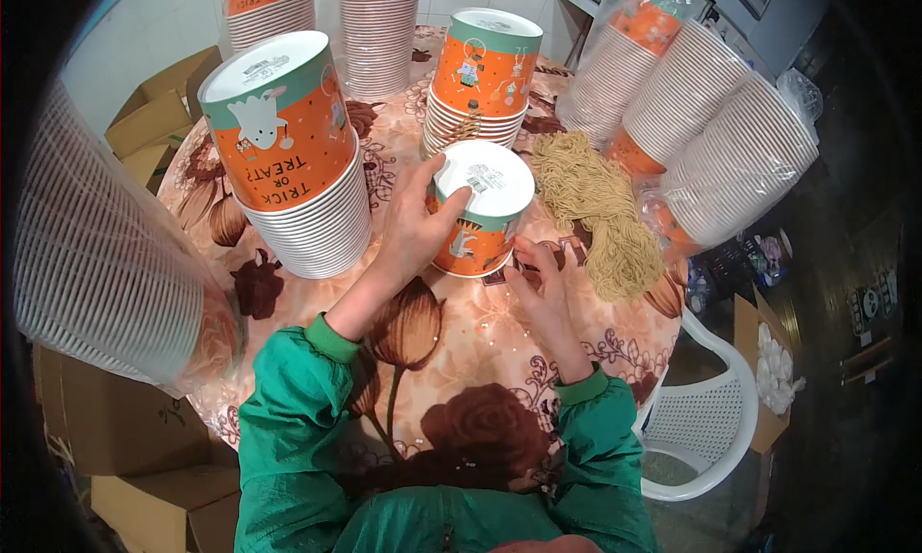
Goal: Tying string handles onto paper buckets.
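Upside-down orange paper bucket sits axis-vertical between both hands, left hand nearer, fingers spread wide against it, right hand beside its lower rim, fingers loosely parted.

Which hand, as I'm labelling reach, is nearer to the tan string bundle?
Right: the right hand is just left of the tan string bundle's lower part; the left hand is farther left, touching the upturned orange tub.

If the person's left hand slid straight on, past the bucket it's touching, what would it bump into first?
Probably the stack of upside-down buckets just behind. The left hand points up and slightly right, toward that stack, though depth is hard to judge.
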A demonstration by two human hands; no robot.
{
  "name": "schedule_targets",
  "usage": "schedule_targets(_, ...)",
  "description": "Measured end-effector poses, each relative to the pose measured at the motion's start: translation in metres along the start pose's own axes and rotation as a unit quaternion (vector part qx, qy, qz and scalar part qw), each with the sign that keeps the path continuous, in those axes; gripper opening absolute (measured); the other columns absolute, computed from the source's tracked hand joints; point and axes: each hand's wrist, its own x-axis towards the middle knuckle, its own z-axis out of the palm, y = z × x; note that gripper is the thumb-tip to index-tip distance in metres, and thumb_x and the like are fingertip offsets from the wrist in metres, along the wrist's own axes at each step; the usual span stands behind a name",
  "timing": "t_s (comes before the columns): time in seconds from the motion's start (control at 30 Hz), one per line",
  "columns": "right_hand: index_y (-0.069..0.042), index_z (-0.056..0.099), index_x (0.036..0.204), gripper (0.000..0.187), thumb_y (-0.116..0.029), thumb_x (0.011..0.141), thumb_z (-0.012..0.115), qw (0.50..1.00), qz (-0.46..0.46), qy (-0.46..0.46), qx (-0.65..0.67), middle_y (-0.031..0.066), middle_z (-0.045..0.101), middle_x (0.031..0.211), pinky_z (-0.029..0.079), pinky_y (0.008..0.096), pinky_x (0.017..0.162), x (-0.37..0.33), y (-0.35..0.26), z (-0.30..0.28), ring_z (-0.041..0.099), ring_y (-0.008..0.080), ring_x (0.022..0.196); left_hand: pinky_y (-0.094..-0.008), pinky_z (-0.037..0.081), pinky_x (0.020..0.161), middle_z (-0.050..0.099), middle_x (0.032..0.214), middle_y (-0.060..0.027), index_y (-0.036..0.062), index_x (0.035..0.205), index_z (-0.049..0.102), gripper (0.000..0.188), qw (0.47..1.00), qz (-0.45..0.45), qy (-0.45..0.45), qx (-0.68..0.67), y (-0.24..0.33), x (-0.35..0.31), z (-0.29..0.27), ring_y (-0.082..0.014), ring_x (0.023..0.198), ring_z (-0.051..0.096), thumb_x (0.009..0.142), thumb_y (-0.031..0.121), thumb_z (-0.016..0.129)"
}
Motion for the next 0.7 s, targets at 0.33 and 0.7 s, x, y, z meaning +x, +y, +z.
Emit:
schedule_targets(0.33,-0.002,0.057,0.133,0.044,-0.009,0.091,0.070,0.998,-0.051,0.009,-0.037,0.0069,0.058,0.111,0.048,0.0307,0.089,0.002,0.013,0.001,0.056,0.0188,0.099,-0.0377,0.050,0.091,0.059,0.119,-0.0199,-0.0056,0.126,0.059,0.047,1.000,0.021,0.005,0.003,-0.004,0.001,-0.001,-0.0302,0.106,0.061,0.094,0.028,0.071)
schedule_targets(0.7,-0.004,0.057,0.136,0.047,-0.011,0.092,0.071,0.998,-0.029,0.047,-0.027,0.0088,0.063,0.117,0.050,0.0303,0.082,-0.002,0.007,0.010,0.060,0.0192,0.106,-0.0389,0.050,0.093,0.059,0.122,-0.0198,-0.0044,0.125,0.060,0.049,1.000,0.021,-0.007,0.021,-0.003,0.003,-0.004,-0.0316,0.109,0.061,0.093,0.031,0.072)
